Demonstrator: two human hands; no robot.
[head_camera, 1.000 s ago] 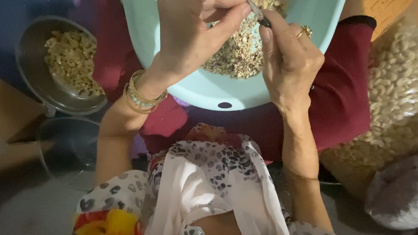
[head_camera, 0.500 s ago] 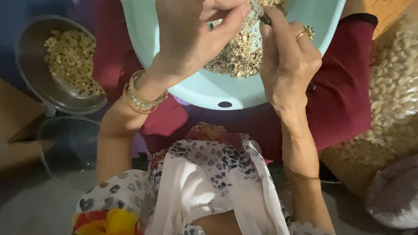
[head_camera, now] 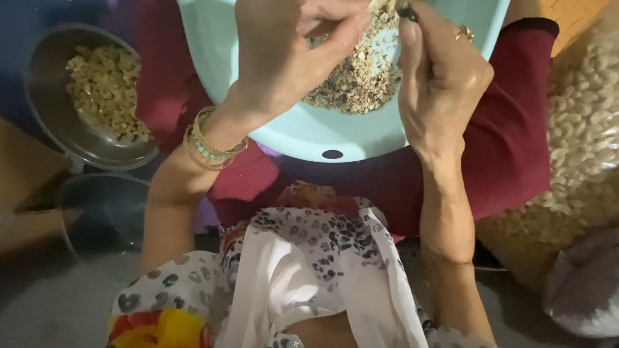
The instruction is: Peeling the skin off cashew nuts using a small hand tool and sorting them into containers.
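Steel bowl left, nut sack right.

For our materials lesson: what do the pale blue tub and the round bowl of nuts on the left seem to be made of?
Pale blue tub: probably plastic, with a smooth, evenly coloured, slightly glossy rounded rim.
Round bowl: likely steel or another metal, with a grey, dully reflective wall and thin rim.

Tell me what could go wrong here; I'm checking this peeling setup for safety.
The small dark tool in the right hand works close to the left hand's fingers, so a slip might nick them. Peelings heaped in the pale blue tub, resting on the lap, could spill if it tips.
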